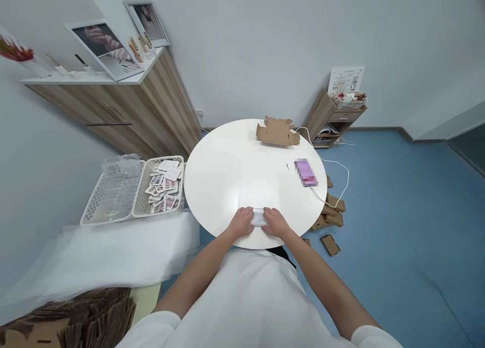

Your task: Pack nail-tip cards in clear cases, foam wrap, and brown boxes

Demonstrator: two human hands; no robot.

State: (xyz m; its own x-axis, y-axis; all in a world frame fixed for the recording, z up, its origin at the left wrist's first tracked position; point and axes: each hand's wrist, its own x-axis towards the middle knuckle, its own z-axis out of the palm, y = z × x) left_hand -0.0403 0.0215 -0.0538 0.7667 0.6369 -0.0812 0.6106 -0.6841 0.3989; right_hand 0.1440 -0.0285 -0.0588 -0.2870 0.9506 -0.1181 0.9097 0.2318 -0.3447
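Observation:
My left hand (241, 221) and my right hand (276, 222) rest side by side at the near edge of a round white table (227, 171). Between them lies a small white flat item (258, 217), perhaps a clear packet. Both hands have curled fingers pressed on its two ends. What it is exactly I cannot make out. A flattened brown cardboard box (277, 132) lies at the table's far side. A pink phone (305, 171) with a white cable (341, 179) lies to the right.
Two white baskets stand left of the table: one (113, 190) with clear plastic cases, one (163, 190) with printed cards. Cardboard pieces (329, 216) litter the blue floor on the right. A wooden cabinet (151, 110) and a small shelf (329, 118) stand against the wall.

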